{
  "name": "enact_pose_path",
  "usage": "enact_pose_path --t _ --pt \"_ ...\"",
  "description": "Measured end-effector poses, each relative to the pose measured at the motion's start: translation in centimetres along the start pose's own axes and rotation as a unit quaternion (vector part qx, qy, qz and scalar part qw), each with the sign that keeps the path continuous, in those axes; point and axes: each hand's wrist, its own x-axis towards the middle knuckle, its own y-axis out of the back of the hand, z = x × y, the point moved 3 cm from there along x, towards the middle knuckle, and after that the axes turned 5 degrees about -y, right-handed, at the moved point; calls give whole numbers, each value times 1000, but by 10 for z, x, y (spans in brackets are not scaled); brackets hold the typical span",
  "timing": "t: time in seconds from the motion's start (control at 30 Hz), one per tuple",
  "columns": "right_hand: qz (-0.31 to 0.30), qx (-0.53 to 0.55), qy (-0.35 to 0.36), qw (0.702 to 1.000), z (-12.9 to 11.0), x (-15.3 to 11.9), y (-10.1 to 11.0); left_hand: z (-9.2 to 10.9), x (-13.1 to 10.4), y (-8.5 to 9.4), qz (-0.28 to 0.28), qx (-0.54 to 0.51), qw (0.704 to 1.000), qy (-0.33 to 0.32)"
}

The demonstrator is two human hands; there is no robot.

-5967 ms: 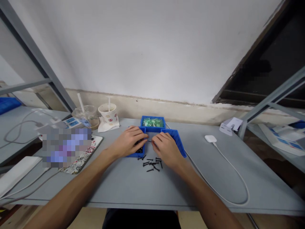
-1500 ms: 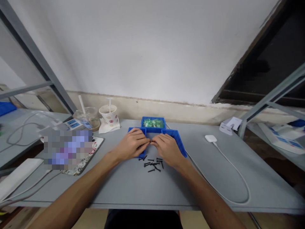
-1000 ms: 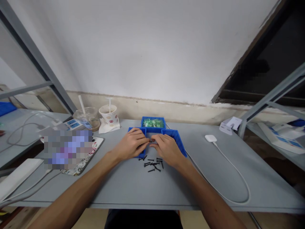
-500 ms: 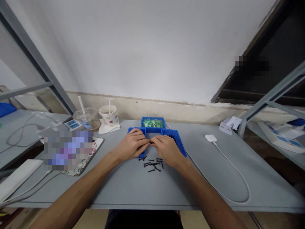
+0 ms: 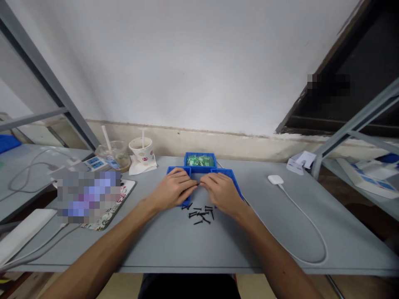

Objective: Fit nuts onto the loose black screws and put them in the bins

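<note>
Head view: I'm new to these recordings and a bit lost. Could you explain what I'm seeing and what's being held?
There is no machine here: these are a person's bare left hand and right hand. The only camera sits on their head, looking forward and down, so the forearms enter from the bottom.

On the grey desk, dark screws lie loose in front of the hands. Three blue bins surround the work: a left bin, a right bin and a far bin with green contents. A paper cup stands on the left.

The fingertips nearly meet, seemingly pinching a small dark piece, too tiny to identify.
</note>
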Motion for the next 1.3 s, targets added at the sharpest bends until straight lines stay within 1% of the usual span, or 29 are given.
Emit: enact_pose_path --t 0.07,0.13,0.2,0.23,0.3,0.47,0.53,0.6,0.7,0.77,0.8,0.87,0.93,1.03,1.23,1.3 --pt "75 18 -18 997 7 0 16 -1 -1 0 3 -1 1000 0" --pt "166 19 -58 984 17 -2 34 -2 -1 -1 2 -3 1000 -1" --pt "227 8 -96 969 26 -4 48 -3 -2 -3 1 -3 1000 -3" --pt "239 1 -111 965 30 -5 52 -3 -3 -3 0 -2 1000 -5" --pt "241 -9 -129 962 35 -6 56 -4 -3 -4 1 0 1000 -7" --pt "230 5 -143 963 35 -5 52 -3 -2 -3 -1 -3 1000 -6" --pt "211 20 -130 969 33 -3 48 -3 -2 -3 -4 -5 1000 -6" --pt "158 34 -93 982 27 0 40 -4 -2 -2 -5 -6 1000 -2" --pt "19 37 -26 999 15 2 24 -4 -2 -2 -11 -4 1000 3" --pt "-77 18 1 997 5 -1 12 -4 -2 -2 -11 -1 1000 4" --pt "-114 7 11 993 1 -2 7 -4 -2 -2 -9 0 1000 5" --pt "-166 -8 28 986 -9 -6 0 -4 -2 -2 -6 0 1000 5" --pt "-192 -10 44 980 -17 -8 -6 -4 -2 -2 -4 3 1000 1" --pt "-208 -13 60 976 -23 -11 -11 -4 -3 -3 -5 9 1000 -5" --pt "-235 -44 63 969 -26 -15 -21 -5 -3 -3 -2 13 1000 -6" --pt "-234 -55 65 968 -27 -16 -23 -4 -3 -3 -4 12 1000 -7"
